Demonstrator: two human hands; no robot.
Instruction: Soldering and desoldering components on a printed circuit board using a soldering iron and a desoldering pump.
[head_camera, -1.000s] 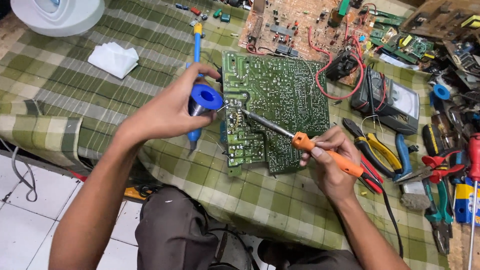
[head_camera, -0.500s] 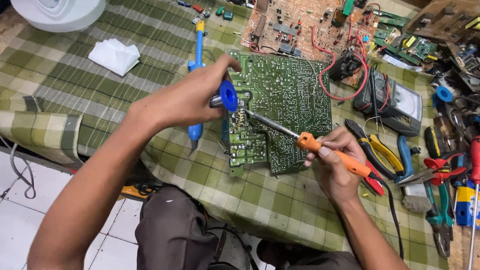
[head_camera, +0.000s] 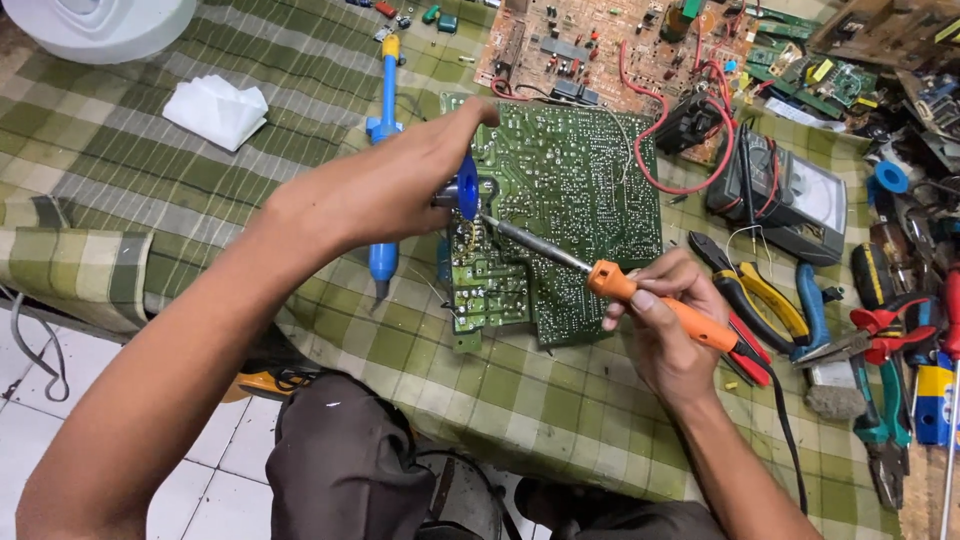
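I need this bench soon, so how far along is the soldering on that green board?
Set up: the green circuit board lies solder side up on the checked cloth. In hand: the right hand holds the orange soldering iron, tip at the board's left part, while the left hand holds the blue solder spool there. How many joints remain cannot be told.
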